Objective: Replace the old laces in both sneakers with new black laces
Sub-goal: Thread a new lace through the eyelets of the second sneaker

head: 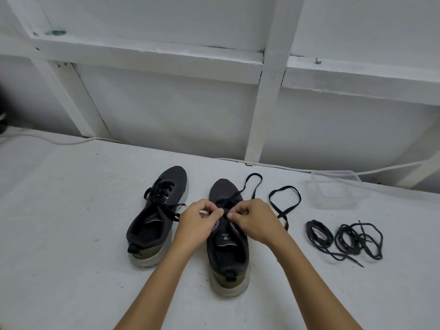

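Both grips are pinched on a flat black lace (pixel 250 186) over the eyelets of the right sneaker (pixel 227 244): the left hand (pixel 198 220) and right hand (pixel 256 219) meet with curled fingers at the shoe's throat, thumb and forefinger closed on the lace. This sneaker lies with its long axis running away from the person, toe toward the wall, olive heel nearest. Its upper is dark woven mesh on a thick pale sole. Loose lace ends loop beyond the toe and off to the right on the surface (pixel 71 222), which is white, rough and speckled. The left sneaker (pixel 157 215) sits just beside it, apart, already laced, toe angled slightly right. Well to the right lie two bundles of thin round laces (pixel 345 239), one coiled, one tangled. A clear plastic box (pixel 335 189) stands near the far edge. Bare surface stretches left and in front.
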A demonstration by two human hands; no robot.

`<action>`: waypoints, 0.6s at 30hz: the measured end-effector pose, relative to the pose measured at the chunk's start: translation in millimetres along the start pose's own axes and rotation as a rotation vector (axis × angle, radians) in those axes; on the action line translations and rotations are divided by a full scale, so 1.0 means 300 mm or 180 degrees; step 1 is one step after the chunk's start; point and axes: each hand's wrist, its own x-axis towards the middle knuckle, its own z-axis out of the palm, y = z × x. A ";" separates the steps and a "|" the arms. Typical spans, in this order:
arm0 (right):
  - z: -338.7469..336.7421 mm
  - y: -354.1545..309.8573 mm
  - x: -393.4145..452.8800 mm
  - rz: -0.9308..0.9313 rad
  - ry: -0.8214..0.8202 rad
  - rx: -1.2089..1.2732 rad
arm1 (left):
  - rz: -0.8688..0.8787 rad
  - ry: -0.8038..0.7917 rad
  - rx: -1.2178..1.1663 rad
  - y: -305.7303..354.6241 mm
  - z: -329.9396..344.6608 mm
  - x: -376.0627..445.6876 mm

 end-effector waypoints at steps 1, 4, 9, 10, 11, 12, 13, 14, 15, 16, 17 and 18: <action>-0.003 -0.002 0.003 -0.0028 0.0002 -0.0112 | 0.0000 -0.0018 0.0015 0.005 -0.002 0.004; -0.004 -0.010 -0.008 -0.0046 -0.0052 -0.0282 | -0.0366 -0.0005 -0.1073 0.034 -0.008 0.026; 0.022 -0.002 -0.012 0.0079 0.0072 -0.0424 | -0.0525 -0.0090 -0.3256 0.063 -0.049 0.049; 0.026 0.000 -0.012 0.0086 0.0066 -0.0452 | -0.0509 0.0078 -0.3457 0.064 -0.064 0.055; 0.029 0.000 -0.014 0.0084 0.0043 -0.0456 | -0.0483 0.0272 -0.3552 0.062 -0.074 0.060; 0.031 0.000 -0.017 0.0070 0.0018 -0.0438 | -0.0421 0.0460 -0.3387 0.055 -0.078 0.063; 0.033 -0.002 -0.020 0.0059 0.0010 -0.0392 | -0.0270 0.0656 -0.2868 0.046 -0.077 0.060; 0.033 -0.004 -0.023 0.0050 0.0028 -0.0332 | -0.0113 0.0825 -0.2238 0.034 -0.071 0.059; 0.033 -0.007 -0.023 0.0055 0.0052 -0.0277 | 0.0032 0.0913 -0.1795 0.022 -0.061 0.056; 0.032 -0.010 -0.022 0.0047 0.0066 -0.0256 | 0.0086 0.0935 -0.1579 0.012 -0.052 0.053; 0.034 -0.013 -0.019 0.0034 0.0064 -0.0271 | 0.0067 0.0920 -0.1425 0.003 -0.043 0.054; 0.037 -0.015 -0.017 0.0023 0.0047 -0.0306 | -0.0001 0.0904 -0.1163 -0.004 -0.037 0.057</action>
